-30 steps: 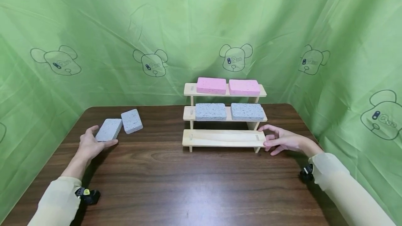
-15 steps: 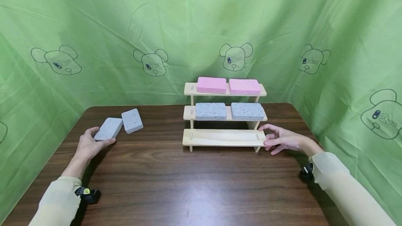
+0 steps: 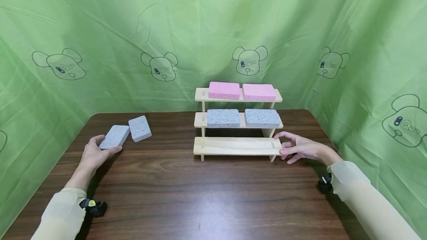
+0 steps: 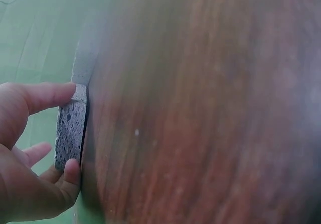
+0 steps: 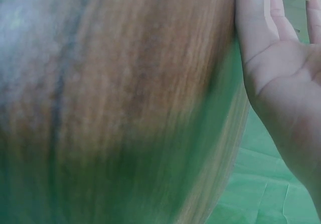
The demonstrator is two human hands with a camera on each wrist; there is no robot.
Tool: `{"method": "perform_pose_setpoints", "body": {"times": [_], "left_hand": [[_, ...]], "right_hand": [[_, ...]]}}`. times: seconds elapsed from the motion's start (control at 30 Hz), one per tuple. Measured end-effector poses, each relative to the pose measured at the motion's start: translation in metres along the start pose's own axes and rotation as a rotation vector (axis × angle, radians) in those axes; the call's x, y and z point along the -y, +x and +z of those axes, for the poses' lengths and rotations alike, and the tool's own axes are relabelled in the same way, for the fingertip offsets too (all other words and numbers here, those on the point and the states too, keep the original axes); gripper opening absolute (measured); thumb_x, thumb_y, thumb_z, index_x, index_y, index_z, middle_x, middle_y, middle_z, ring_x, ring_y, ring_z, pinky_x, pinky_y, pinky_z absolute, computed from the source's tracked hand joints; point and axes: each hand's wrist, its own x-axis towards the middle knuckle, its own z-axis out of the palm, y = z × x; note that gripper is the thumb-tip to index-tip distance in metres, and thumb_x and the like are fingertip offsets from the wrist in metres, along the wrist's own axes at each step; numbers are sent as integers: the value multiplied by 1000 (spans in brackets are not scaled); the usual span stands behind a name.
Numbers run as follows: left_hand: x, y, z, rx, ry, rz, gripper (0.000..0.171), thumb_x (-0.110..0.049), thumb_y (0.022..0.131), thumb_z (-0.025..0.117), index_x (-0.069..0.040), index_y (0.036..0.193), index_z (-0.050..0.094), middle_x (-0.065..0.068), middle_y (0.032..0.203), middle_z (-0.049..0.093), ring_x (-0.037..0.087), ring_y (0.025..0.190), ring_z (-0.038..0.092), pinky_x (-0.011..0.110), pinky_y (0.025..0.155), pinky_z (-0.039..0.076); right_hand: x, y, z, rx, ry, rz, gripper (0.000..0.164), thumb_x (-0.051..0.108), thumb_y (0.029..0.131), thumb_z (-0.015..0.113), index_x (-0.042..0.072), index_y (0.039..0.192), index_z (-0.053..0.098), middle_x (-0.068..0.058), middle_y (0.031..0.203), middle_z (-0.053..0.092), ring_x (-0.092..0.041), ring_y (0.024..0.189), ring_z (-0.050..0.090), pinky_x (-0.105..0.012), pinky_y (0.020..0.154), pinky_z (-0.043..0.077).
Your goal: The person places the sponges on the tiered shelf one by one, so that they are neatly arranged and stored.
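My left hand (image 3: pixel 95 153) holds a pale blue sponge (image 3: pixel 115 136) between thumb and fingers at the table's left side. The left wrist view shows the sponge's pitted edge (image 4: pixel 70 131) between the digits, low at the tabletop. Touching or very near its far right corner lies a second pale blue sponge (image 3: pixel 140 128). At the right, my right hand (image 3: pixel 300 148) grips the end of the bottom tier of a wooden three-tier stand (image 3: pixel 233 145), thumb at the front corner and index finger at the back. The right wrist view shows mostly the palm (image 5: pixel 286 78); the grip itself is largely out of frame.
Two pink sponges (image 3: pixel 224 90) sit on the stand's top tier. Two blue speckled sponges (image 3: pixel 223 118) lie along the middle tier; the bottom tier's bare wood shows. The brown table (image 3: pixel 186 195) ends at a green curtain (image 3: pixel 200 29) behind and on both sides.
My left thumb has drawn in against the near edge of the sponge, which has shifted very slightly left. The right hand and the stand have stayed put.
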Motion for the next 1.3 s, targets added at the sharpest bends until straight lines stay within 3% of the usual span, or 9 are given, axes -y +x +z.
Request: {"method": "perform_pose_setpoints", "body": {"times": [0.33,0.57,0.73,0.83,0.97,1.1,1.2,1.3], "left_hand": [[-1,-4,2,-31,-63,-39,106,-37,88,80,7,157,13,41,148,30,46,127,37,58,101,36],[-6,-9,-5,-86,-39,-5,98,-35,87,80,5,156,23,37,145,38,41,117,47,29,79,38],[-14,-14,-16,-121,-47,20,95,-37,87,81,1,155,28,32,146,42,32,111,48,20,71,38],[-22,-19,-22,-132,-101,26,95,-37,86,83,-2,156,29,28,147,42,25,110,47,15,70,41],[-33,-25,-26,-115,-160,73,93,-35,85,84,-8,156,32,24,149,41,18,109,48,10,71,43],[-46,-33,-26,-80,-192,163,80,-31,85,85,-15,150,42,21,146,43,6,104,53,7,77,45],[-58,-40,-23,-43,-231,233,67,-25,86,85,-21,141,47,17,142,45,-3,98,58,8,79,49],[-71,-47,-17,1,-268,294,62,-19,87,84,-23,138,49,12,138,48,-4,96,62,11,79,52]], "right_hand": [[0,0,0,16,-4,-12,48,2,101,58,22,139,36,-16,109,64,-28,93,68,-54,78,59],[0,0,1,6,-4,-8,49,1,101,58,22,139,37,-17,110,64,-29,93,68,-54,78,59],[0,0,2,12,1,-9,48,0,101,57,22,139,37,-16,110,64,-28,93,68,-55,78,59],[1,-1,2,17,-9,-19,48,0,101,57,22,139,38,-16,110,64,-28,93,68,-54,78,59],[2,-2,2,17,-18,-24,48,1,101,57,22,139,37,-15,109,64,-28,93,68,-54,77,59],[2,-2,1,17,-18,-28,48,2,101,58,21,140,36,-16,110,64,-29,93,67,-54,77,59],[2,-2,1,17,-14,-28,48,2,101,58,20,140,37,-17,110,64,-29,93,67,-54,77,59],[1,-1,1,17,-10,-23,48,2,101,58,21,139,37,-17,110,64,-29,93,68,-54,77,59]]}}
